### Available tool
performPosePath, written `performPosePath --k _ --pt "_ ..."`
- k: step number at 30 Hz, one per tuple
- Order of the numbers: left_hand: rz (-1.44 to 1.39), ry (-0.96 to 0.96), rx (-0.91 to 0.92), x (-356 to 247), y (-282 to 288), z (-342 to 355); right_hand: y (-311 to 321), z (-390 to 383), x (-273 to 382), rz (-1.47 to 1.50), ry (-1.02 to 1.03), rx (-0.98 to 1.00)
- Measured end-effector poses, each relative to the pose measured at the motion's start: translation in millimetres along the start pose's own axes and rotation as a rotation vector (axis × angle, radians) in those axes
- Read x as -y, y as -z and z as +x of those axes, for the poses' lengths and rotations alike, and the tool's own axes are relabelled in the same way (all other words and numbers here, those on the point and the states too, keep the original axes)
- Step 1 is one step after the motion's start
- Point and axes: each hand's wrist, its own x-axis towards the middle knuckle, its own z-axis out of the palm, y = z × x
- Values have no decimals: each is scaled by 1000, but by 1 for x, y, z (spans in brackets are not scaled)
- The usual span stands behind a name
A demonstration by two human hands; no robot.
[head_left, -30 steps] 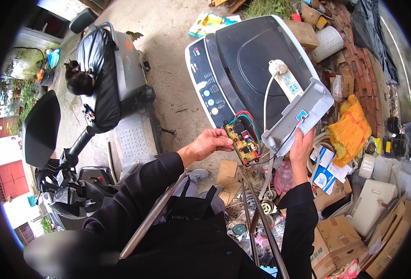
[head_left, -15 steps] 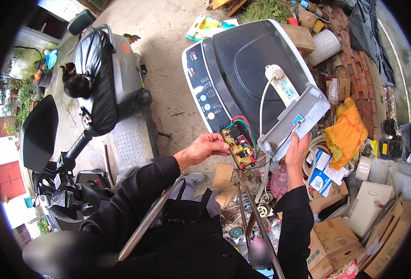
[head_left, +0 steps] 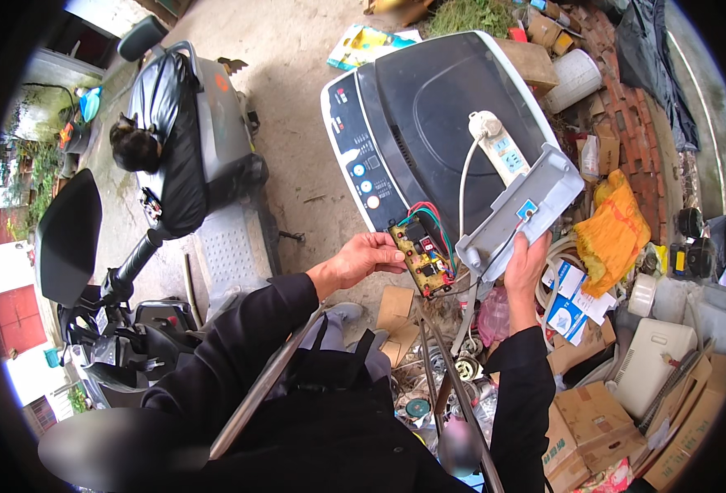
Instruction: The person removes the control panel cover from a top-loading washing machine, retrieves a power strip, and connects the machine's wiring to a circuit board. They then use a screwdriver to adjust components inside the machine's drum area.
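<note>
Between the thumb and fingers of my left hand (head_left: 369, 261) is the left edge of a circuit board (head_left: 422, 259), with its component side showing. Red, green and other wires run from the board's top end. My right hand (head_left: 527, 267) grips the lower edge of a grey plastic cover (head_left: 535, 197), which is tilted. A small blue board (head_left: 526, 210) with a dark cable sits on that cover. Behind both parts stands a top-loading washing machine (head_left: 453, 107) with a dark lid and a control panel. A white power strip (head_left: 501, 152) with a plug in it lies on the lid.
A scooter (head_left: 215, 156) stands to the left, a dark furry animal (head_left: 135, 148) on its seat. Metal bars (head_left: 264, 382) cross close to my body. Cardboard boxes (head_left: 593, 431), an orange sack (head_left: 613, 234), hoses and loose parts crowd the right side.
My hands, the circuit board and the grey cover stay in nearly the same places. The animal on the scooter seat has shifted its head a little.
</note>
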Motion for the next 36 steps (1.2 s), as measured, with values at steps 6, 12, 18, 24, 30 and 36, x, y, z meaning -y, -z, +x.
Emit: performPosePath --k 6,12,18,24,30,36 --pt "-4 2 -11 -1 -1 -1 -1 0 -1 5 11 -6" --pt "0 7 -6 -3 -3 -2 -1 1 -3 -2 -6 3" --pt "-5 10 8 -4 -2 -1 -1 0 -3 3 -16 -4" --pt "-6 8 19 0 2 2 0 0 -4 -13 42 12" --pt "-31 -4 22 6 10 5 -3 1 -3 15 -21 -9" --pt "-13 32 -18 0 1 3 1 0 -4 -14 -21 13"
